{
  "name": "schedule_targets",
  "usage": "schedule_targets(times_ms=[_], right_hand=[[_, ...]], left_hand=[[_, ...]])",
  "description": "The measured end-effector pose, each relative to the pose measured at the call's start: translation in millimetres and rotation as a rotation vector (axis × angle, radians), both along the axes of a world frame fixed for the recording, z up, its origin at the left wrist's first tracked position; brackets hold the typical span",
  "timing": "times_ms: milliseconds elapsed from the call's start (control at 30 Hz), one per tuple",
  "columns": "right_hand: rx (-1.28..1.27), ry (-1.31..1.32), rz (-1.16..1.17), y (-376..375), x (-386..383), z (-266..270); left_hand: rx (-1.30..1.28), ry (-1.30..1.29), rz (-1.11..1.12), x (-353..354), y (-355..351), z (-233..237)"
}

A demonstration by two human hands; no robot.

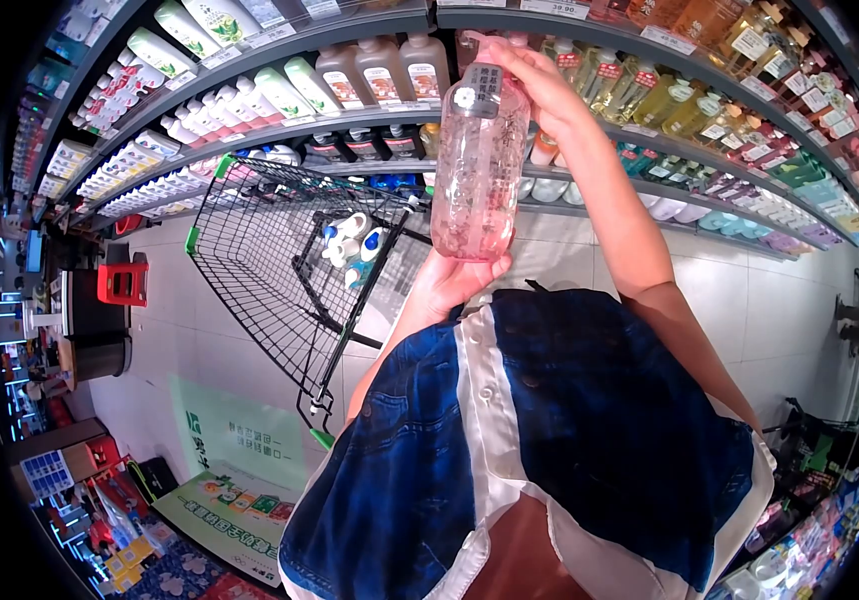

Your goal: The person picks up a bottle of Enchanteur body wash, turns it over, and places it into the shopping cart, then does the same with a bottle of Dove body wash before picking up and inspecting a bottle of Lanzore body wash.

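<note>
A clear pink pump bottle [479, 165], apparently a body wash or shampoo, is held upright in front of my chest. From below, my left hand [459, 282] cups its base, fingers closed under it. My right hand [532, 80] grips the neck and pump at the top. A grey label with a small white flower sits near the bottle's shoulder. To the left stands a wire shopping cart [249, 235] with green corner caps. Inside it lie several white and blue bottles [349, 238].
Curved-looking shelves [279, 125] packed with bottles run across the front. Amber pump bottles [689, 105] line the right part. A red stool [124, 284] stands on the tiled floor at the left. A green printed floor poster [224, 515] lies lower left.
</note>
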State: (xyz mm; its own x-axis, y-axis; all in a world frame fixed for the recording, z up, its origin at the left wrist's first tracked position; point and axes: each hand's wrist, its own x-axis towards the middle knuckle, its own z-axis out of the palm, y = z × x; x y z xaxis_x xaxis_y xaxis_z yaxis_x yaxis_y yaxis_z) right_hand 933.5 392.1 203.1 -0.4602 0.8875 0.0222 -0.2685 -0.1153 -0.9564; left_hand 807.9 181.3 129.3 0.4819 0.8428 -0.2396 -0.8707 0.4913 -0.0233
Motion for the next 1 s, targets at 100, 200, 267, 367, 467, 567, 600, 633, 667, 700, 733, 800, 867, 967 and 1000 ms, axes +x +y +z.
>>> schedule_targets(times_ms=[100,200,267,367,467,567,600,633,667,700,733,800,867,967,1000], right_hand=[[-0.012,0.008,-0.003,2.0,2.1,-1.8],[-0.008,0.0,-0.01,4.8,3.8,-4.8],[-0.007,0.003,-0.013,5.8,4.8,-6.3],[-0.017,0.018,-0.021,3.1,4.0,-3.5],[-0.018,0.025,-0.014,3.1,3.6,-1.9],[-0.014,0.067,0.021,0.4,3.7,2.4],[-0.015,0.097,0.026,-4.7,2.7,8.3],[-0.013,0.128,0.031,-6.9,2.0,12.8],[-0.001,0.167,0.079,-5.1,2.2,12.9],[0.008,0.205,0.128,-4.6,2.2,11.9],[0.016,0.244,0.176,-4.5,2.6,11.4],[0.048,0.34,0.241,-9.2,5.6,14.0],[0.02,0.511,0.322,-9.7,10.8,13.3],[-0.003,0.764,0.334,-4.4,6.5,2.8],[0.03,0.817,0.376,-0.7,3.0,0.6]], left_hand=[[-0.012,-0.027,-0.001,0.5,2.3,-1.8],[-0.018,-0.021,-0.002,1.0,3.2,-2.1],[-0.025,-0.018,-0.002,1.5,3.7,-1.6],[-0.037,-0.028,0.0,1.8,4.7,-0.2],[-0.035,-0.033,0.018,2.1,5.1,0.0],[-0.057,0.005,0.055,0.4,6.5,-9.7],[-0.084,0.042,0.064,-1.1,8.7,-12.8],[-0.108,0.079,0.074,-2.8,11.6,-14.5],[-0.1,0.009,0.012,-4.5,14.8,-15.0],[-0.094,-0.06,-0.049,-6.2,16.5,-14.5],[-0.09,-0.13,-0.111,-7.6,16.9,-14.5],[-0.017,-0.246,-0.078,-9.3,16.6,-19.4],[-0.046,-0.484,-0.055,-9.6,12.4,-19.9],[0.073,-0.616,-0.136,-10.9,10.7,-29.7],[0.054,-0.67,-0.142,-10.2,9.1,-23.2]])
